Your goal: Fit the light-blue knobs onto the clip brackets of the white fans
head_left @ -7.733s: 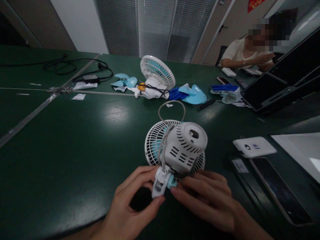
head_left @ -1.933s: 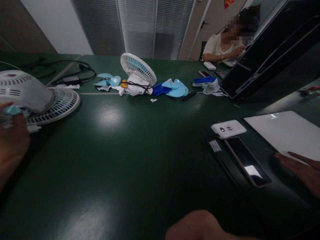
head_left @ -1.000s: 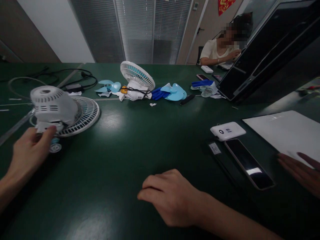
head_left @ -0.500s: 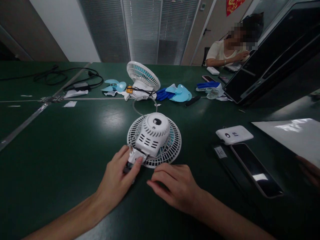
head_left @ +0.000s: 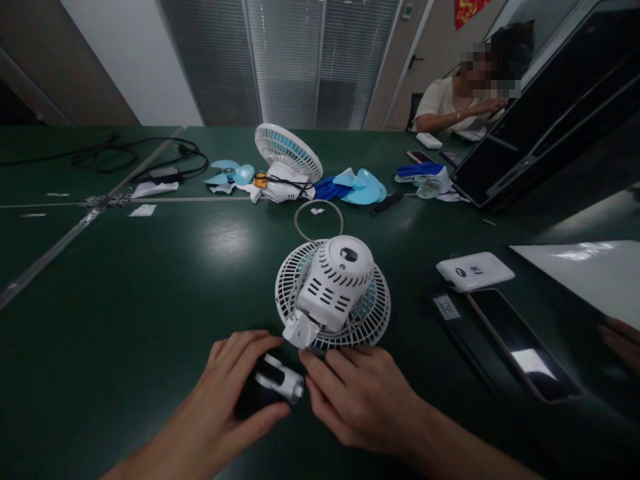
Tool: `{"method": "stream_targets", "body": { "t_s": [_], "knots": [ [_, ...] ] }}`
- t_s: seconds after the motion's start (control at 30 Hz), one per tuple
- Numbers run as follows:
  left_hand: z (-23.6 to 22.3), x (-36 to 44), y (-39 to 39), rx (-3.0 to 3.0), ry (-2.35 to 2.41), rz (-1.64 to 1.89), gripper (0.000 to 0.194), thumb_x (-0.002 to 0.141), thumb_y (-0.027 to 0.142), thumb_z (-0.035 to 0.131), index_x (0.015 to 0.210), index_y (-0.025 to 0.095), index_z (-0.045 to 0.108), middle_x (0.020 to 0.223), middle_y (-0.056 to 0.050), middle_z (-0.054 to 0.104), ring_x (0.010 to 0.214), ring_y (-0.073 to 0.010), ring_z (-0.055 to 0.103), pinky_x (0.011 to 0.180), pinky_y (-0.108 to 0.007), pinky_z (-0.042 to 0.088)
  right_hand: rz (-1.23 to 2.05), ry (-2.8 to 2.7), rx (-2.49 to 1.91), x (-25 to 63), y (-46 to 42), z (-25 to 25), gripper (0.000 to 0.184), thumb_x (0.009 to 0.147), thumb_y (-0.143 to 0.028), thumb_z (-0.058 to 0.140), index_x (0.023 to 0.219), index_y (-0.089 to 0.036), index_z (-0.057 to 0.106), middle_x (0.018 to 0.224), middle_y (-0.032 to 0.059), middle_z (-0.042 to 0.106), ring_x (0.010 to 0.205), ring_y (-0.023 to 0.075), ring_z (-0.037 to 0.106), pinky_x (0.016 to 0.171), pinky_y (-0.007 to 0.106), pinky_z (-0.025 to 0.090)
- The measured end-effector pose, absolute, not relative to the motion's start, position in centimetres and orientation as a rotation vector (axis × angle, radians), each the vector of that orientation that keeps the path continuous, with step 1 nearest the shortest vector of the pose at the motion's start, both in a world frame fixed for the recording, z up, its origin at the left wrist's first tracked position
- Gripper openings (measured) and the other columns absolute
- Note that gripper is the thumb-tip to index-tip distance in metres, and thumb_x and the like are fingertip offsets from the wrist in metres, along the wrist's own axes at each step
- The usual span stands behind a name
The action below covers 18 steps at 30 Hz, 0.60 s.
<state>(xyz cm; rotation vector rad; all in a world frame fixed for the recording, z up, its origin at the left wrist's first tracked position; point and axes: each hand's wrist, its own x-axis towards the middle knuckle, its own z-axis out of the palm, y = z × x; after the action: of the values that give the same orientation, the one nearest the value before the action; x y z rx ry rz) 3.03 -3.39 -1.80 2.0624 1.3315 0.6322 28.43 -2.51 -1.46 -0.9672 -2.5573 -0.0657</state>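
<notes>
The fan (head_left: 345, 270) sits face down on the green table (head_left: 150, 293), in the lower middle of the frame, its white motor housing up and its grille spread beneath. Its pale cord loops toward the middle of the frame.

The only writing I can make out is a dark mark on the white power bank (head_left: 475, 271), at right, which looks like "18" from here. A label (head_left: 447, 307) on the black strap beside it has print too small to read, and so has the red decoration (head_left: 469, 12) at the top right.

The left hand (head_left: 220, 393) is just below and left of the fan, thumb and fingers curved apart around a white clip (head_left: 281, 381); I can't tell whether they press on it. The right hand (head_left: 357, 393) has its fingers bent, their tips up at the grille's lower edge, by the bracket (head_left: 301, 329); whether they pinch anything is hidden.

A dark phone (head_left: 523, 345) lies below the power bank. Behind, a second fan (head_left: 289, 160) leans back between two blue blades (head_left: 229, 172) (head_left: 367, 187). At the upper right sits a person (head_left: 447, 103) in a light top; another hand (head_left: 623, 337) shows at the right edge.
</notes>
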Motion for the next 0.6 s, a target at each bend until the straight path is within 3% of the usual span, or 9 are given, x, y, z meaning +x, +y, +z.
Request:
{"method": "stream_targets", "body": {
  "t_s": [0.17,0.33,0.5,0.6],
  "knots": [
    [-1.3,2.0,-2.2,1.995,1.123,0.577,0.023,0.095,0.035,0.067,0.117,0.036,0.07,0.119,-0.003,0.068,0.11,-0.0248,0.063,0.093,-0.036,0.052,-0.004,-2.665,-1.044,28.5,-3.0,-1.1,0.028,0.096,-0.037,0.056,0.115,-0.018,0.062,0.083,0.0017,0.065,0.065,0.018,0.058,0.051,0.035,0.03],
    [-0.2,2.3,-2.2,1.303,1.083,0.795,0.021,0.093,0.03,0.067,0.113,0.034,0.073,0.117,-0.004,0.066,0.091,-0.0211,0.071,0.081,-0.031,0.058,0.03,-2.796,-0.93,28.5,-2.9,-0.2,0.013,0.095,-0.032,0.062,0.1,-0.02,0.06,0.084,0.0006,0.065,0.067,0.0177,0.057,0.051,0.035,0.031],
    [-0.1,3.6,-3.3,0.882,1.089,0.881,0.031,0.092,0.043,0.062,0.118,0.028,0.069,0.081,-0.002,0.068,0.067,-0.0173,0.063,0.063,-0.026,0.054,0.068,-2.615,-0.676,29.3,-1.9,0.4,0.012,0.097,-0.029,0.061,0.102,-0.018,0.061,0.085,-0.0009,0.069,0.07,0.0139,0.062,0.055,0.032,0.043],
    [0.0,4.5,-3.8,1.025,1.309,0.859,0.045,0.089,0.047,0.069,0.13,0.032,0.059,0.099,-0.002,0.072,0.082,-0.0186,0.066,0.072,-0.026,0.054,0.1,-2.255,-0.729,30.1,-1.4,0.2,0.018,0.094,-0.022,0.063,0.111,-0.016,0.061,0.099,0.0018,0.072,0.083,0.0115,0.069,0.064,0.027,0.05]
  ]
}}
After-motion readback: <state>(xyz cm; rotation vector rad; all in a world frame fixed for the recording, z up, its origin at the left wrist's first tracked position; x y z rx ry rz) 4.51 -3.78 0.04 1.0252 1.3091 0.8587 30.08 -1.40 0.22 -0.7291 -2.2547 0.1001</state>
